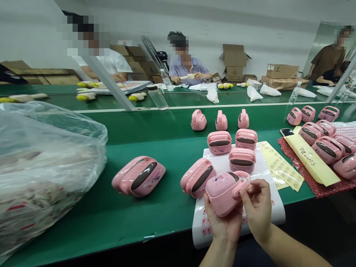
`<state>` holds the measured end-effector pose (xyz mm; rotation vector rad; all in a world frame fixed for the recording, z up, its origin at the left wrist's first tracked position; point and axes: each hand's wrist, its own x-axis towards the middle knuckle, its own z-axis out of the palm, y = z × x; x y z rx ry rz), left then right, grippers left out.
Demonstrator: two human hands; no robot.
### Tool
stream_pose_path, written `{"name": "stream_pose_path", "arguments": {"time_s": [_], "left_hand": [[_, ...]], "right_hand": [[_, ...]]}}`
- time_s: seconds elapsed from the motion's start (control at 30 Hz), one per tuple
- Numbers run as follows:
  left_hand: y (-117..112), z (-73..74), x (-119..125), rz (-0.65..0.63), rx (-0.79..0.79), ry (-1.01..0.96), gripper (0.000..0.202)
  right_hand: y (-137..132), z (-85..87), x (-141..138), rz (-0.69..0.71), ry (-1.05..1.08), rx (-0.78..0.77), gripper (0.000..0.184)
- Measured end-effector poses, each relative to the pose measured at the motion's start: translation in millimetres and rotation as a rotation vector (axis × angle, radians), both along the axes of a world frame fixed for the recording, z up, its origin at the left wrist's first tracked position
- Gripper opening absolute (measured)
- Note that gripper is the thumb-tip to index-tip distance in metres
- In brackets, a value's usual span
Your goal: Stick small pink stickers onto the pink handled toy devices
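Observation:
My left hand is closed around the underside of a pink handled case, which looks like a small portable speaker with a printed picture on it. The case is tilted above the table's front edge. My right hand pinches at the round joint of its handle; whatever is between thumb and fingertip is too small to make out. Just behind stands another pink case, partly covered by the held one. Beneath both hands lies a white sticker sheet with small red pictures, its front hanging over the edge.
On the green table, one pink case sits to the left, several others farther back. A big clear plastic bag fills the left. Yellow label sheets and a yellow stack lie right. Co-workers sit across the bench.

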<state>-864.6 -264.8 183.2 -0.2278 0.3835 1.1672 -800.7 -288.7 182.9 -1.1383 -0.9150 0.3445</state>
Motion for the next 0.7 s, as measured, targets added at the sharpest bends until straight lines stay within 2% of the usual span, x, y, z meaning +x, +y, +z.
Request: {"name": "stream_pose_path", "arguments": {"time_s": [0.1, 0.23, 0.3, 0.4, 0.5, 0.63, 0.7], "left_hand": [[0, -2.2, -2, -0.012, -0.020, -0.004, 0.042], [2, 0.7, -1, -0.006, -0.050, -0.003, 0.042], [3, 4.0, 0, 0.005, -0.076, 0.016, 0.038], [4, 8.0, -2, 0.026, -0.082, 0.073, 0.033], [4, 7.6, -14, 0.041, -0.007, 0.145, 0.031], [7, 4.2, -33, 0.099, 0.127, 0.233, 0.042], [9, 3.2, -38, 0.133, 0.184, 0.257, 0.046]], "right_hand": [[-1, -2.5, 1, -0.071, -0.215, 0.051, 0.014], [2, 0.3, 6, -0.139, -0.472, 0.140, 0.028], [5, 4.0, 12, -0.151, -0.490, 0.076, 0.036], [6, 2.8, 28, -0.076, -0.425, -0.122, 0.048], [-5, -17.4, 45, -0.029, -0.442, -0.140, 0.043], [-34, -63.3, 55, 0.200, -0.814, -0.059, 0.042], [-46, -82.8, 56, 0.250, -0.975, -0.048, 0.046]]}}
